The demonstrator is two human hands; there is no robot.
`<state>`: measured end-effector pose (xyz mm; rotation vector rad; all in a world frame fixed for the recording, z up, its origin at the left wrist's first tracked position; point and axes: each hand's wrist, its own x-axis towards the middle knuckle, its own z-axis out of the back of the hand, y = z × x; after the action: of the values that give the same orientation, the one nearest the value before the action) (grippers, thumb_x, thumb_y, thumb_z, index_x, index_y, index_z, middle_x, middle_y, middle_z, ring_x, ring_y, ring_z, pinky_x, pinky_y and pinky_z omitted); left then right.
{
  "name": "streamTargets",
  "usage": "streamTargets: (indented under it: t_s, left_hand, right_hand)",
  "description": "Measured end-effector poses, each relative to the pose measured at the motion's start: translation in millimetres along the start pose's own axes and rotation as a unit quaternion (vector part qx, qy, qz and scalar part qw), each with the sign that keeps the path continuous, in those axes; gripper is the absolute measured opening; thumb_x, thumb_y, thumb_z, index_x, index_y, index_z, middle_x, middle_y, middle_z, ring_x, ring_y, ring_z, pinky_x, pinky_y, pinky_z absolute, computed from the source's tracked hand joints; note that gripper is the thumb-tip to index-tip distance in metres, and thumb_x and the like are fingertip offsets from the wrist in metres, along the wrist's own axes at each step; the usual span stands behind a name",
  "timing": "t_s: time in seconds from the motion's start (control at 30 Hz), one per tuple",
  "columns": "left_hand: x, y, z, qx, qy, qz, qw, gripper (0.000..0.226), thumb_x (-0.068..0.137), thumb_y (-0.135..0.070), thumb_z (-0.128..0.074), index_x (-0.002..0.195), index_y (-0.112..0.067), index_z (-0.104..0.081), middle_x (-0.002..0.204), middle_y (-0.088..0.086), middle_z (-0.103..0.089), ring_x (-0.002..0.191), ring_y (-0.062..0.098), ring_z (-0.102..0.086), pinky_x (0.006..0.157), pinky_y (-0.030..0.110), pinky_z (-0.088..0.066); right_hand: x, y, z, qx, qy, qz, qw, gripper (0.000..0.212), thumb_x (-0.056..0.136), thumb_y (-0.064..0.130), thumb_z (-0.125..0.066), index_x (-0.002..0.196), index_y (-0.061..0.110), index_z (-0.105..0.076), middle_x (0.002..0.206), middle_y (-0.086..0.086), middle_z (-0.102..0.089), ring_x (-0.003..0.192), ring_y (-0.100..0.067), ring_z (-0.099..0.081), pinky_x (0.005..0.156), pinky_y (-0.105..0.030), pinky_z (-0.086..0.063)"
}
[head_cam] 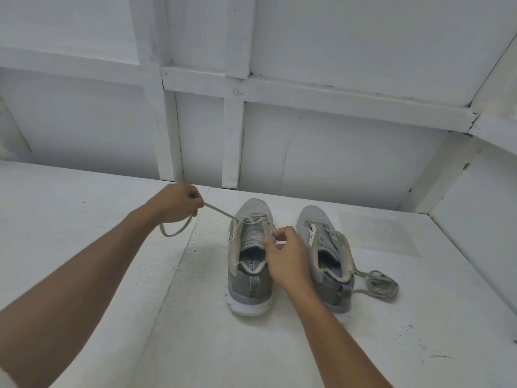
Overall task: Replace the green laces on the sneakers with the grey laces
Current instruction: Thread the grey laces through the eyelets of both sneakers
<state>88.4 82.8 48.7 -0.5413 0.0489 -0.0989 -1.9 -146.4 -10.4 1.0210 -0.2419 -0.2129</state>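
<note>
Sneakers sitting side by side on white surface (419,331), heels toward the person, toes toward panelled wall (349,147). L sneaker (237,281) is looking grey w/ white sole, striped heel tab and tongue showing. A pale lace (221,212) is running through its front eyelets only; colour is reading greyish, can't tell grey from green in this light.

L hand (177,203) is hovering up and left of that sneaker, fingers curled tight round the lace and holding it taut from the eyelets. Spare tail is drooping in a loop under the fist. R hand (288,259) is reaching over the sneaker's right collar, thumb and forefinger pinching a bit of lace by the right eyelet row, and is covering part of that side.

R sneaker (307,217) is standing just right of it, w/ lace showing across its eyelets. Loose lace bundle (382,284) is lying coiled further right, by that shoe's heel, w/ one strand trailing back to it.
</note>
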Motion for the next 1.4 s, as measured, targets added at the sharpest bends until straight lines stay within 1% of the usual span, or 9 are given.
streamTargets:
  t_s: [0.2,0.3,0.43,0.6,0.7,0.8,1.03,1.17,1.4]
  left_hand:
    - [-0.5,5.1,10.8,-0.008,-0.003,0.005,1.0,0.021,0.096,-0.022,-0.053,0.085,-0.016,-0.07,0.074,-0.008,-0.071,0.082,0.02,-0.064,0.069,0.028,-0.045]
    - [-0.9,-2.0,12.4,-0.024,-0.005,0.012,1.0,0.024,0.101,-0.024,-0.045,0.106,-0.011,-0.065,0.084,-0.008,-0.071,0.083,0.014,-0.06,0.071,0.028,-0.041]
    - [-3.1,-23.1,8.3,-0.029,0.024,0.006,0.999,0.036,0.099,-0.004,-0.037,0.132,-0.008,-0.052,0.104,-0.002,-0.073,0.097,0.015,-0.055,0.078,0.026,-0.04]
    - [-2.5,-52.1,-15.2,-0.104,0.032,-0.063,0.992,0.023,0.095,0.002,-0.047,0.101,-0.015,-0.06,0.085,-0.007,-0.073,0.071,0.012,-0.061,0.05,0.013,-0.042]
    - [-2.6,-68.5,-31.5,-0.1,0.028,-0.088,0.991,0.017,0.095,-0.007,-0.055,0.092,-0.017,-0.067,0.088,-0.001,-0.073,0.071,0.011,-0.061,0.058,0.018,-0.048]
    - [-3.3,-76.7,-45.4,-0.071,0.022,-0.104,0.992,0.011,0.093,-0.018,-0.062,0.094,-0.018,-0.073,0.087,-0.002,-0.067,0.076,0.01,-0.059,0.062,0.018,-0.044]
    - [-6.7,-84.5,-64.7,-0.056,0.008,-0.099,0.993,0.009,0.088,-0.023,-0.069,0.095,-0.018,-0.072,0.089,-0.004,-0.062,0.09,0.016,-0.061,0.08,0.024,-0.049]
    - [-5.9,-83.7,-72.0,-0.057,0.003,-0.095,0.994,0.005,0.088,-0.018,-0.067,0.093,-0.019,-0.068,0.094,-0.001,-0.063,0.091,0.016,-0.061,0.08,0.023,-0.048]
    - [-3.9,-82.5,-76.2,-0.059,0.004,-0.101,0.993,0.004,0.089,-0.018,-0.067,0.092,-0.019,-0.067,0.097,0.0,-0.064,0.092,0.016,-0.06,0.082,0.025,-0.05]
  right_hand:
    - [2.9,2.7,2.7,-0.024,0.011,-0.011,1.0,0.01,0.091,0.028,-0.06,0.093,0.02,-0.055,0.105,0.004,-0.055,0.094,-0.017,-0.055,0.077,-0.027,-0.041]
    - [11.0,9.9,7.0,-0.056,0.016,-0.016,0.998,0.019,0.092,0.037,-0.056,0.094,0.018,-0.057,0.104,0.005,-0.057,0.094,-0.015,-0.052,0.074,-0.027,-0.035]
    - [24.9,25.7,11.1,-0.077,0.046,-0.025,0.996,0.028,0.093,0.043,-0.054,0.091,0.016,-0.059,0.092,0.004,-0.061,0.086,-0.016,-0.055,0.064,-0.029,-0.036]
    - [31.9,33.1,16.6,-0.099,0.083,-0.041,0.991,0.034,0.092,0.04,-0.054,0.084,0.009,-0.065,0.083,-0.002,-0.064,0.08,-0.02,-0.057,0.061,-0.028,-0.036]
    - [32.3,29.9,17.9,-0.094,0.08,-0.05,0.991,0.039,0.092,0.032,-0.052,0.058,0.013,-0.048,0.059,-0.002,-0.051,0.058,-0.019,-0.046,0.05,-0.027,-0.03]
    - [33.0,25.3,15.9,-0.085,0.072,-0.065,0.992,0.043,0.094,0.025,-0.047,0.053,0.017,-0.035,0.054,0.0,-0.039,0.051,-0.017,-0.034,0.048,-0.029,-0.024]
    - [33.5,15.7,11.2,-0.07,0.053,-0.076,0.993,0.042,0.1,0.018,-0.038,0.058,0.015,-0.043,0.069,-0.004,-0.05,0.071,-0.023,-0.045,0.051,-0.027,-0.028]
    - [36.2,10.5,6.6,-0.038,0.048,-0.106,0.993,0.035,0.101,0.019,-0.037,0.099,0.001,-0.067,0.104,-0.016,-0.065,0.088,-0.024,-0.051,0.073,-0.026,-0.035]
    - [38.1,4.7,3.9,-0.001,0.037,-0.124,0.992,0.035,0.101,0.019,-0.037,0.113,0.002,-0.065,0.116,-0.015,-0.065,0.107,-0.03,-0.058,0.081,-0.028,-0.039]
